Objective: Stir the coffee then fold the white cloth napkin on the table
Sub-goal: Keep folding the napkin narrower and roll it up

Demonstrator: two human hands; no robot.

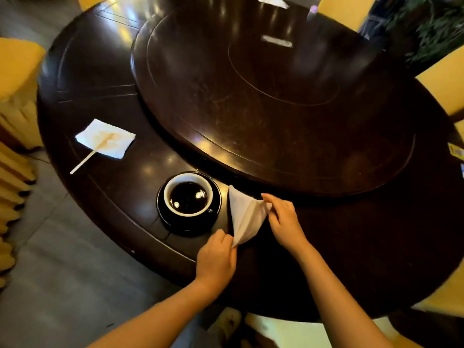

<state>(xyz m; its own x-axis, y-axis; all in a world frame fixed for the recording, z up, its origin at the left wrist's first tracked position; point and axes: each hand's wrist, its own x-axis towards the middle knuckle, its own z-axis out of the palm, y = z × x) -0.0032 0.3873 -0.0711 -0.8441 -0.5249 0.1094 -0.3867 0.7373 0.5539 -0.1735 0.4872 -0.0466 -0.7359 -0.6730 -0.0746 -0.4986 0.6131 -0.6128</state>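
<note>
My two hands are both on the white cloth napkin (244, 217). The left hand (217, 257) comes in from below with the forearm angled up from the lower left; its fingers are curled and pinched on the napkin's near corner, the point closest to me. The right hand (283, 219) reaches in from the lower right, wrist bent, its fingertips (266, 197) nipping the napkin's right-hand corner, with the index finger stretched along the upper edge. Both hands are closed on the cloth, not resting flat.

I see the napkin as a triangle, with one point aimed away from me beside the cup and the other two points in my fingers. A crease runs down its middle from the far point. It lies on the dark round surface (105, 192), just to the right of the saucer (213, 219).

The saucer is black and carries a white cup (188, 178) filled with dark coffee (187, 199); bright reflections sit on the liquid. Well apart to the left, a wooden stir stick (86, 160) lies with its upper end on a stained paper napkin (105, 138). A raised round turntable (276, 96) fills the middle of the surface beyond the cup.
</note>
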